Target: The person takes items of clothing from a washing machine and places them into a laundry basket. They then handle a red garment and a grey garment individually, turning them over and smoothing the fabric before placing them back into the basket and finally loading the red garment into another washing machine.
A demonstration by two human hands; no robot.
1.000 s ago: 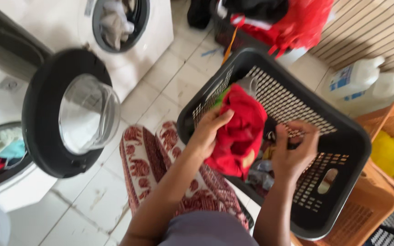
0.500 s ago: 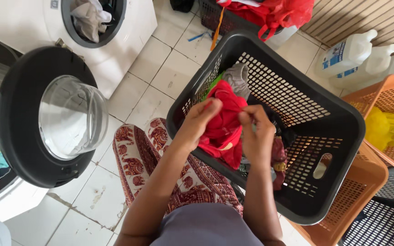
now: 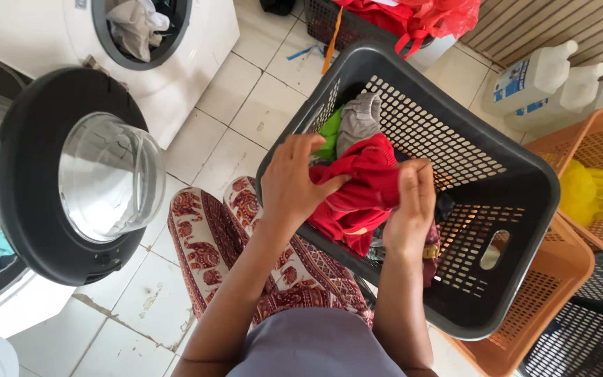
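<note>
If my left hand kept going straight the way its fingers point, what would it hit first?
The left hand already grips the red garment; straight on, it would probably meet the right hand holding the same cloth, though depth is unclear.

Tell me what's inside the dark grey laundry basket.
In the dark grey laundry basket, both hands hold a red garment. Behind it lie a grey cloth and a green one. Darker clothes sit underneath, mostly covered by the red garment and the right hand.
</note>
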